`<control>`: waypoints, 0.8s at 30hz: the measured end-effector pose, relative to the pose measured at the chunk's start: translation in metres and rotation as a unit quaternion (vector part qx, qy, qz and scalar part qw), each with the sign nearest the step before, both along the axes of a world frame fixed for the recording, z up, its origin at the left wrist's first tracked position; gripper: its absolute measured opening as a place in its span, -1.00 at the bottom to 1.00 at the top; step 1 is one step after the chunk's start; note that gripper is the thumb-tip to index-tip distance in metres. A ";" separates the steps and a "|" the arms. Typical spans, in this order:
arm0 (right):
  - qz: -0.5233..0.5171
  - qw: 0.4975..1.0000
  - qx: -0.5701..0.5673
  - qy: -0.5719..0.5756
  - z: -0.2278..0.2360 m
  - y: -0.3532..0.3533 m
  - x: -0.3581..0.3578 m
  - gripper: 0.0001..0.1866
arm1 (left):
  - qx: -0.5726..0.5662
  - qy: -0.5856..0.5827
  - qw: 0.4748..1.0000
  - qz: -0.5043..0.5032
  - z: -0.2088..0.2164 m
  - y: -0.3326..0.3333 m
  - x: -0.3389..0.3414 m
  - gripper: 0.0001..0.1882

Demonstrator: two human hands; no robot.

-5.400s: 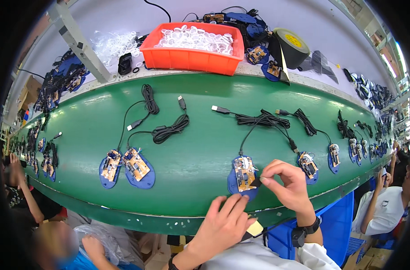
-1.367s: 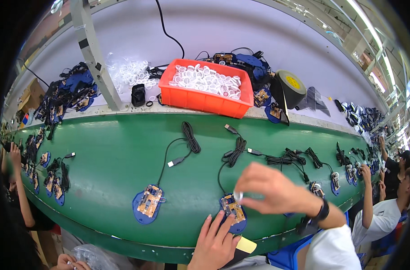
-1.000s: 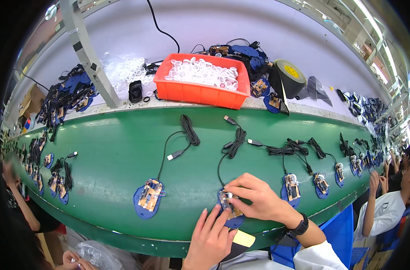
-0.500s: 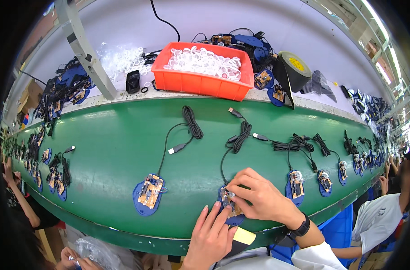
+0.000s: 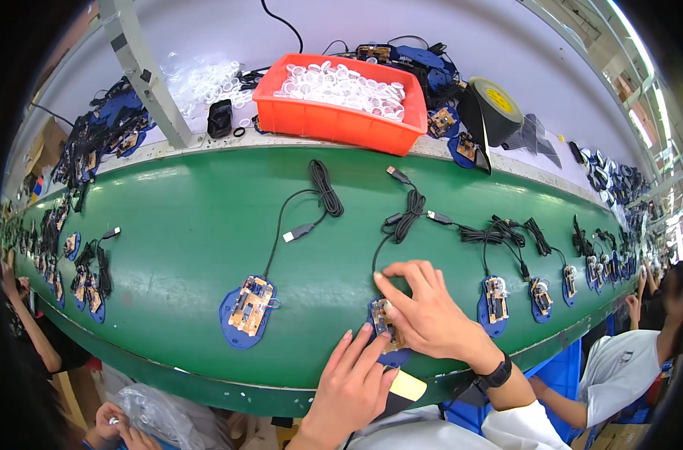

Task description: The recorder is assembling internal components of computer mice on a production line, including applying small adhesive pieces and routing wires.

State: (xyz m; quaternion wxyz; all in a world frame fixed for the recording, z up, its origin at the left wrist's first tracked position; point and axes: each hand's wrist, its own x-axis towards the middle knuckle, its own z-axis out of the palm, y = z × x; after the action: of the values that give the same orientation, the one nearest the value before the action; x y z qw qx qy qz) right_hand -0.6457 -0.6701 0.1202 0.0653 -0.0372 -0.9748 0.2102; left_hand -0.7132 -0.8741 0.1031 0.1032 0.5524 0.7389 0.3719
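A blue computer-mouse base with a tan circuit board (image 5: pixel 392 339) lies at the near edge of the green belt, its black cable running away from me. My left hand (image 5: pixel 350 386) has its fingers stretched out, their tips touching the near left part of the board. Over the board's right side is my right hand (image 5: pixel 435 319); its index finger and thumb are apart, the thumb tip at the board and the index tip just beyond its far end. The right palm hides part of the board. To the left lies another mouse base (image 5: pixel 245 335) with an exposed board.
An orange bin (image 5: pixel 334 133) of white rings stands on the back ledge, with a black tape roll (image 5: pixel 495 109) to its right. More mouse bases (image 5: pixel 494 322) with bundled cables sit along the right. Co-workers' arms (image 5: pixel 566 405) show at both sides.
My right index finger has lifted away from the thumb at the board's far end, opening the pinch. My left fingers stay on the board. The view has shifted slightly.
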 end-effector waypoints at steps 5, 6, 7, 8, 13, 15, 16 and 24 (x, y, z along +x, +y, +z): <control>0.017 0.967 -0.254 0.022 0.024 -0.011 0.038 -0.45 | 0.052 -0.063 0.997 0.013 0.014 -0.012 -0.009 -0.83; 0.050 0.948 -0.313 -0.004 0.025 -0.016 0.046 -0.42 | 0.053 -0.116 0.992 0.016 0.015 -0.019 -0.009 -0.84; 0.046 0.929 -0.367 0.001 0.031 -0.025 0.049 -0.53 | 0.057 -0.165 0.984 0.017 0.016 -0.022 -0.010 -0.85; 0.042 0.919 -0.390 0.028 0.026 -0.035 0.056 -0.59 | 0.071 -0.174 0.982 0.015 0.017 -0.023 -0.010 -0.86; -0.007 0.899 -0.424 0.110 0.017 -0.057 0.068 -0.69 | 0.109 -0.232 0.964 0.068 0.033 -0.026 -0.003 -0.89; -0.035 0.889 -0.440 0.124 0.019 -0.063 0.070 -0.67 | 0.120 -0.224 0.965 0.068 0.029 -0.032 0.001 -0.87; -0.038 0.888 -0.441 0.125 0.021 -0.065 0.071 -0.67 | 0.131 -0.219 0.965 0.067 0.027 -0.032 0.003 -0.87; -0.074 0.880 -0.411 0.225 0.011 -0.068 0.077 -0.77 | 0.072 -0.234 0.968 0.052 0.024 -0.027 0.010 -0.78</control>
State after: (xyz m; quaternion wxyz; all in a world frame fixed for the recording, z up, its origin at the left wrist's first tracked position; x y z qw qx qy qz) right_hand -0.5685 -0.7378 0.1307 0.2765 -0.0844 -0.7543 0.5895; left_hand -0.7036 -0.9012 0.1268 0.2134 0.4171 0.6930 0.5479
